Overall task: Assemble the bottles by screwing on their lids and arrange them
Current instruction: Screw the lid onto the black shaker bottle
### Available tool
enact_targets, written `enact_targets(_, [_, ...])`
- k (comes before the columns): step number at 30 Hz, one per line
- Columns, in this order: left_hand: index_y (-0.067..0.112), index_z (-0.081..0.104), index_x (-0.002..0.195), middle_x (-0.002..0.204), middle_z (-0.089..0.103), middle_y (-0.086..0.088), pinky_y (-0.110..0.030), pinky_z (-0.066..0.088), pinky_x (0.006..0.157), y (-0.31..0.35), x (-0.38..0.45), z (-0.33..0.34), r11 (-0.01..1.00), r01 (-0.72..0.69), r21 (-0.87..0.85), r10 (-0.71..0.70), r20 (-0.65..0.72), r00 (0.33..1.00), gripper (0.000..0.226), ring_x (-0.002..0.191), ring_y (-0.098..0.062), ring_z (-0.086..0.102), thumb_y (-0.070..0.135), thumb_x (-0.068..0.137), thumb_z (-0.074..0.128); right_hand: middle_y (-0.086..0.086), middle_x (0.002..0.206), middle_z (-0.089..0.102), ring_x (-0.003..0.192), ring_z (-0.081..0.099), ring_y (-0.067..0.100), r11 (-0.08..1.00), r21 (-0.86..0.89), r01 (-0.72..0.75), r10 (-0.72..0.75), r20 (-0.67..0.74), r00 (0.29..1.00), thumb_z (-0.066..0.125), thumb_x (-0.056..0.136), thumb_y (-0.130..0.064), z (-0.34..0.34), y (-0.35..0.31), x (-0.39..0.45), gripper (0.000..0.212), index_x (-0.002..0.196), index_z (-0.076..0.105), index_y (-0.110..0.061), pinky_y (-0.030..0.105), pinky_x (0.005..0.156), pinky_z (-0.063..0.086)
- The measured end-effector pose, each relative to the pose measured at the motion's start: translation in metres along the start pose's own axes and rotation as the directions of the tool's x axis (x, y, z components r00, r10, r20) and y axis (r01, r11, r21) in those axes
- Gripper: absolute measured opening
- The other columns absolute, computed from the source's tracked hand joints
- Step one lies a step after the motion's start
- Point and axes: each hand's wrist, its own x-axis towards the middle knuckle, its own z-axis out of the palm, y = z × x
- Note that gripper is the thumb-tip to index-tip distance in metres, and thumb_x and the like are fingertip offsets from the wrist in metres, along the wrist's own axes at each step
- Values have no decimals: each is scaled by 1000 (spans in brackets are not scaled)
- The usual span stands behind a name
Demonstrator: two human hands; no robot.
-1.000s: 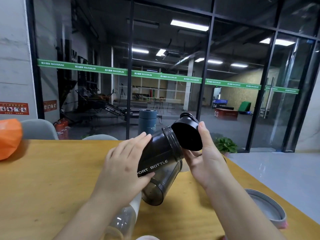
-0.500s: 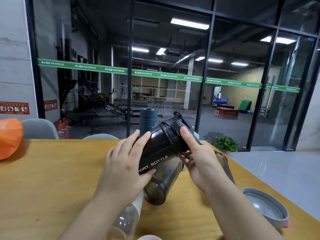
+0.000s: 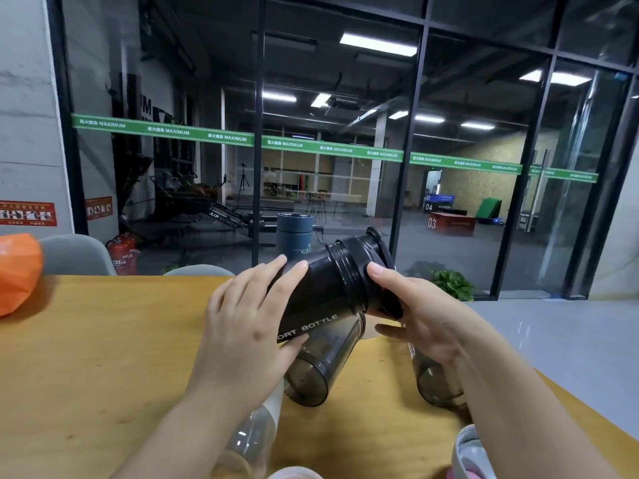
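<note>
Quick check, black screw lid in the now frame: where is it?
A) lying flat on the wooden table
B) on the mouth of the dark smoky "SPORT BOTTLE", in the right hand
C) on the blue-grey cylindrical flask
B: the right hand grips the black screw lid at the mouth of the dark smoky bottle, which the left hand holds tilted.

A gym: rowing machines (image 3: 214, 209) and numbered jump boxes (image 3: 453, 223) behind glass.

The black sport bottle (image 3: 325, 302) looks like smooth, slightly glossy plastic with a smoky translucent lower part, its black lid (image 3: 378, 267) a matching plastic, the clear bottle (image 3: 252, 440) glossy transparent plastic, and the table (image 3: 103, 340) smooth yellowish wood with a dull sheen.
</note>
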Motion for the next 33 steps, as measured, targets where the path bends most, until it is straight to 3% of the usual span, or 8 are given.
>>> enact_targets(3, [25,41,137,134,55,-3,-38,25,101,1,0,0,999,-38,9,38,-1,999,95,122,-21,43,30,55,88,-1,93,72,91,64,16,998,-34,58,-56,62,996,68,56,-51,-6,-4,-6,62,109,63,-19,30,75,48])
enact_targets(8, [26,40,136,134,56,-2,-38,24,102,2,0,0,999,-41,4,41,0,999,95,122,-20,42,29,54,89,2,110,70,105,64,21,993,-46,106,-102,75,992,60,70,-54,-9,-4,-7,57,120,56,-28,42,91,50])
enact_targets(12, [27,40,135,134,56,-2,-39,24,103,1,0,1,999,-40,2,40,11,999,96,123,-20,42,28,54,90,1,110,70,103,66,18,993,-39,114,-111,79,991,45,95,-40,-11,-5,-8,27,115,59,-31,37,85,52])
enact_targets(20, [29,39,136,137,54,0,-40,20,105,4,-1,1,997,-71,-17,72,50,996,98,125,-19,39,27,52,90,3,104,73,99,69,19,946,-115,303,-294,85,952,56,90,-16,-29,-3,-8,27,114,66,-25,36,86,54])
enact_targets(23, [31,40,136,139,52,2,-40,19,104,5,-1,2,997,-66,-47,69,66,995,97,126,-17,39,28,53,90,2,108,73,103,68,19,921,-189,340,-324,109,940,66,77,-20,-37,-3,-10,38,115,66,-23,41,94,50])
enact_targets(28, [33,41,135,139,51,4,-42,22,103,5,-2,2,994,-95,-46,98,78,992,93,127,-16,41,30,55,88,-4,113,71,107,65,11,903,-281,325,-278,194,941,68,78,-5,-49,-5,-14,42,116,63,-22,34,96,46])
enact_targets(33, [34,41,134,138,52,5,-41,21,103,6,-3,3,994,-87,-63,91,67,994,94,127,-15,40,30,54,89,0,107,72,104,67,15,894,-312,320,-279,172,945,72,73,-7,-54,-4,-12,40,110,62,-19,39,95,48])
